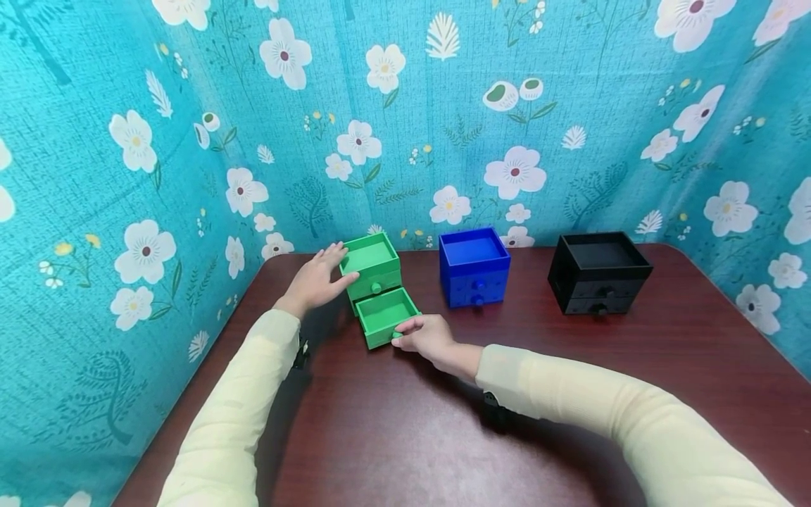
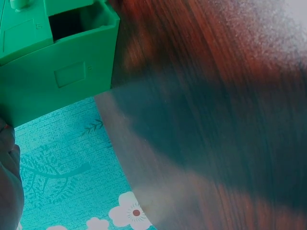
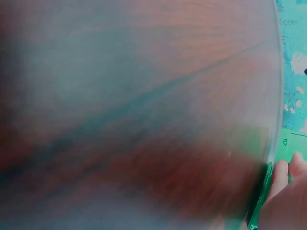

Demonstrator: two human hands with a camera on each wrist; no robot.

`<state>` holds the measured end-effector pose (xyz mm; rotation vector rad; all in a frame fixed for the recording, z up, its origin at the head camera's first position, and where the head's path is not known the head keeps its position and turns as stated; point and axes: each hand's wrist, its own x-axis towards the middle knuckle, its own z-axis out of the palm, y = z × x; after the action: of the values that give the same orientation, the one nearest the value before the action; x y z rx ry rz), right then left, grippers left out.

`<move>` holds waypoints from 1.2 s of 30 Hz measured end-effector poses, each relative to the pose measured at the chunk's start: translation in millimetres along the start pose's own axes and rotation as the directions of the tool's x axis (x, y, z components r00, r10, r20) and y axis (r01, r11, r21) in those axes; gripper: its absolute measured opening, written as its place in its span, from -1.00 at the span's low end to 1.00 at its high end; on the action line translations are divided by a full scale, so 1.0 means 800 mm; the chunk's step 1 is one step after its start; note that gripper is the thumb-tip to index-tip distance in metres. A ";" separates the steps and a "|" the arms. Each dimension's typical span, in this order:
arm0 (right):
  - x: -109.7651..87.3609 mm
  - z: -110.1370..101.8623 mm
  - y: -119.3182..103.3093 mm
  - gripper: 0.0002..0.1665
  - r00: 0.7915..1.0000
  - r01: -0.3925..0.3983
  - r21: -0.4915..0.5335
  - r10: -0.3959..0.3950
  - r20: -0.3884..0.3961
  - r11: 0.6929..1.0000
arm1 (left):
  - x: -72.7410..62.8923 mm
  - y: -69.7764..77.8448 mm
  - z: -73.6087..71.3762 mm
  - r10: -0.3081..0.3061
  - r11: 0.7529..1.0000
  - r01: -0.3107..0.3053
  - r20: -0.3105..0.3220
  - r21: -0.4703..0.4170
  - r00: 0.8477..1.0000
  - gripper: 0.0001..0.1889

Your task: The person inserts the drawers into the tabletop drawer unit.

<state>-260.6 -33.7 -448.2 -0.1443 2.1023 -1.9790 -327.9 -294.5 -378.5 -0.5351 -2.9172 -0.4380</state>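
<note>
A small green drawer box (image 1: 374, 260) with an open tray top stands on the left of the table. Its lower drawer (image 1: 388, 310) is pulled out toward the front and shows a bare floor inside; the upper drawer is closed. My left hand (image 1: 315, 283) rests against the box's left side, fingers at the top rim and thumb reaching to the front. With thumb and fingers, my right hand (image 1: 429, 338) pinches the lower drawer's round knob (image 1: 396, 335). In the left wrist view the green side wall (image 2: 72, 76) shows, with the hand at the left edge.
A blue drawer box (image 1: 475, 271) stands right of the green one, and a black drawer box (image 1: 598, 274) farther right, both with drawers closed. All sit on a dark reddish-brown table (image 1: 393, 436). A turquoise floral curtain (image 1: 405, 127) hangs behind and at both sides.
</note>
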 end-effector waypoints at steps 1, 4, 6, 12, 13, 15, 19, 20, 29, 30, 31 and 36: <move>0.001 0.001 -0.001 -0.74 1.000 -0.002 -0.005 0.002 0.000 1.000 | 0.000 0.000 0.000 0.000 1.000 0.000 -0.002 0.001 1.000 -0.19; 0.003 0.002 -0.003 -0.73 1.000 -0.012 -0.014 0.012 -0.005 1.000 | -0.001 0.001 -0.001 0.000 1.000 0.000 -0.002 0.001 1.000 -0.18; 0.004 0.004 -0.002 -0.72 1.000 -0.023 0.003 0.023 -0.001 1.000 | -0.001 0.001 -0.001 0.001 1.000 -0.001 -0.001 -0.001 1.000 -0.19; 0.007 0.006 0.000 -0.72 0.999 -0.037 0.048 0.036 0.007 0.998 | -0.001 0.002 0.001 0.007 1.000 -0.007 -0.008 0.006 1.000 -0.22; 0.007 0.007 -0.001 -0.72 0.999 -0.035 0.049 0.035 0.007 0.998 | -0.001 0.002 0.001 0.008 1.000 -0.008 -0.010 0.004 1.000 -0.22; 0.008 0.008 -0.001 -0.72 0.999 -0.037 0.049 0.037 0.003 0.998 | -0.001 0.002 0.001 0.010 1.000 -0.010 -0.011 0.004 1.000 -0.21; 0.011 0.011 -0.004 -0.73 0.999 -0.043 0.045 0.044 -0.007 0.998 | -0.001 0.002 0.001 0.008 1.000 -0.008 -0.009 0.010 1.000 -0.20; 0.011 0.012 -0.005 -0.73 0.999 -0.045 0.043 0.046 -0.010 0.998 | 0.000 0.002 0.001 0.007 1.000 -0.007 -0.008 0.012 1.000 -0.19; 0.022 0.019 -0.008 -0.73 0.999 -0.028 0.011 0.028 -0.032 1.000 | -0.001 0.001 -0.001 -0.001 1.000 0.001 -0.006 0.002 1.000 -0.19; 0.023 0.019 -0.008 -0.73 0.999 -0.027 0.018 0.028 -0.032 0.999 | -0.001 0.001 -0.001 0.002 1.000 -0.002 -0.005 0.000 1.000 -0.19; 0.025 0.019 -0.009 -0.73 0.999 -0.031 0.035 0.032 -0.027 0.999 | -0.001 0.001 -0.001 0.002 1.000 -0.002 -0.005 0.000 1.000 -0.18; 0.033 0.020 -0.010 -0.73 0.999 -0.040 0.052 0.041 -0.010 0.998 | 0.000 0.000 0.000 0.000 1.000 0.000 -0.003 0.008 1.000 -0.17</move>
<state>-283.1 -56.2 -443.9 -0.0814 2.0421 -2.0127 -327.8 -294.9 -378.5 -0.5337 -2.9151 -0.4265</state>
